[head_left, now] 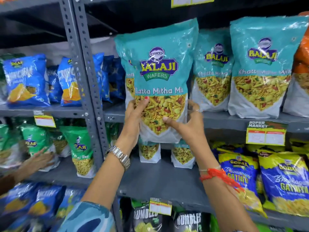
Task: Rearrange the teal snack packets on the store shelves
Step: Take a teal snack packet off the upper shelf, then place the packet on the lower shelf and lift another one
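The shelf [234, 120] is your landmark: a grey steel ledge carrying a row of teal packets. Two of them, one [265, 67] at the far right and one [212, 71] beside it, stand upright on it, leaning back a little. Left of those, you hold a third packet [160, 77] upright in front of the shelf, its bottom edge hanging below the ledge's front lip, so it is not seated yet. Another teal packet shows partly behind it.

Your left hand [133, 121] grasps its lower left edge, thumb across the front; your right hand [189, 123] grasps the lower right edge, thumb pressed on the clear window.

Risks, as I judge them: with both grips low, the tall top can flop forward or sideways and knock the neighbouring packet over. If you push in before lifting, the bottom will likely catch the lip and crumple. Below the shelf, two small packets [149, 152] stand just under your wrists; a drop would topple them.
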A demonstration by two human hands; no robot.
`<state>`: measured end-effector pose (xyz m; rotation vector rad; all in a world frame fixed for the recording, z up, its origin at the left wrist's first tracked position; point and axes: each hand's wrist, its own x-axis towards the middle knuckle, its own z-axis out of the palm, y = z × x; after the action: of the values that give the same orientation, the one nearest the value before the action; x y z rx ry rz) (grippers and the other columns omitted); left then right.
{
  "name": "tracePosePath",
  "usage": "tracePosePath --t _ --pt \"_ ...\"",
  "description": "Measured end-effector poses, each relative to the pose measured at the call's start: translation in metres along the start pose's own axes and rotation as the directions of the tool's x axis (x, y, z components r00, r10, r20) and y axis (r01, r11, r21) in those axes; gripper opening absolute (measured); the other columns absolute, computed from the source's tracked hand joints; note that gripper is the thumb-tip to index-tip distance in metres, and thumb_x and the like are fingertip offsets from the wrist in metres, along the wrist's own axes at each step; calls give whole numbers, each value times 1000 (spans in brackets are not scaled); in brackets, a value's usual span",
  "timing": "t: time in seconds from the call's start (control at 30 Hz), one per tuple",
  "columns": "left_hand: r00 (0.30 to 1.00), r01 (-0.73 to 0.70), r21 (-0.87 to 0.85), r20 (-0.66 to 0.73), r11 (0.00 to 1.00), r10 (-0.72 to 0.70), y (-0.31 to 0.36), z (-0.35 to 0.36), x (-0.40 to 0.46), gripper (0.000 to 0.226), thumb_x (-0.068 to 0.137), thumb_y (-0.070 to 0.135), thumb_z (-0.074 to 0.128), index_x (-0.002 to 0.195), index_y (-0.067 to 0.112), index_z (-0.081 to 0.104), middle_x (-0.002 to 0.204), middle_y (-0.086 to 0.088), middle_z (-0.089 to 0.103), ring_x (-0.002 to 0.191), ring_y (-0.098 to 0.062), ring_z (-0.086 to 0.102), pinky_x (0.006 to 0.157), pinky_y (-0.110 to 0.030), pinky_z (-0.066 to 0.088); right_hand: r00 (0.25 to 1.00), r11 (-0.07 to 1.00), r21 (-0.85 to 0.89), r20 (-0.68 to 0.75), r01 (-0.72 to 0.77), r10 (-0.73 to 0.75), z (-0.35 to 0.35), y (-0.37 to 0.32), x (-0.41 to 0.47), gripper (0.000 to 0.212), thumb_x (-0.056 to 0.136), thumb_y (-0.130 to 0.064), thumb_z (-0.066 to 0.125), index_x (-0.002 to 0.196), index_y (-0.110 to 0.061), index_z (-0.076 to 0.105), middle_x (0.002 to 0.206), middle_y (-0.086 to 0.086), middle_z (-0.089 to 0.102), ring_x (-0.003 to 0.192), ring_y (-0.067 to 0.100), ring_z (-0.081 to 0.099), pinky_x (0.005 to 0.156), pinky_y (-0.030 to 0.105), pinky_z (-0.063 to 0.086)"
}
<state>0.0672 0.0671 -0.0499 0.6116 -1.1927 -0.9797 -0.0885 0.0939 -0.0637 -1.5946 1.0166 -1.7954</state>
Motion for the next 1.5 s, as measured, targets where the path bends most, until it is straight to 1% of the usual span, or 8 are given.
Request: tracePosePath --t 0.17,0.37,0.77,0.97,1.13,1.3,1.4,1.5 --pt "993 118 101 13 988 -120 -47 -49 -34 53 66 35 74 113 19 55 113 0 68 107 -17 64 84 -29 53 996 996 -33 32 -86 87 16 63 -44 76 57 -17 87 116 -15 39 99 -12 59 98 15 61 88 38 52" --pt "954 289 242 12 926 -301 -118 -110 -59 46 73 9 71 112 29 56 115 7 65 111 -12 59 89 -28 49 939 947 -84 128 -310 319 40 150 -82 84 49 -33 87 112 -22 33 113 8 61 109 22 59 94 50 50" --pt "854 521 280 -161 807 -495 -208 -166 -18 48 80 -12 55 124 7 50 117 -9 62 115 -25 56 91 -34 50 848 857 -102 125 -506 515 99 257 -73 67 62 -2 81 105 -11 30 94 -1 58 91 21 58 56 3 43" --pt "817 574 179 -189 799 -545 -227 -184 -12 44 83 -11 51 123 7 48 110 -3 63 105 -21 58 87 -28 52 855 860 -100 101 -500 508 119 280 -72 67 63 -1 79 104 -18 29 98 1 58 96 21 60 65 18 40" --pt "827 550 152 -236 821 -510 -240 -189 -10 50 82 -9 54 123 18 46 117 -2 60 121 -26 50 93 -35 48 867 872 -62 99 -485 489 123 283 -71 72 63 -9 80 111 -18 28 98 -20 50 105 22 59 74 20 43" --pt "842 462 204 -407 863 -355 -235 -171 -23 77 79 -8 60 144 12 24 149 -9 35 135 -23 37 107 -40 36 856 863 -16 118 -505 503 112 272 -73 94 64 -4 80 134 -12 17 127 1 40 124 14 40 97 26 37" --pt "769 371 265 -626 890 -135 -228 -142 -34 65 84 -3 56 140 12 28 149 -12 31 110 -3 52 91 -22 44 853 852 72 -24 -519 522 92 255 -73 80 67 9 71 130 -15 29 130 9 45 127 19 42 102 40 41" --pt "751 225 354 -657 908 70 -217 -106 -36 43 87 0 50 129 6 41 137 -15 40 75 5 53 78 -20 49 864 895 142 -234 -423 445 67 225 -64 58 72 12 63 115 -20 40 112 6 54 105 18 54 80 16 48"
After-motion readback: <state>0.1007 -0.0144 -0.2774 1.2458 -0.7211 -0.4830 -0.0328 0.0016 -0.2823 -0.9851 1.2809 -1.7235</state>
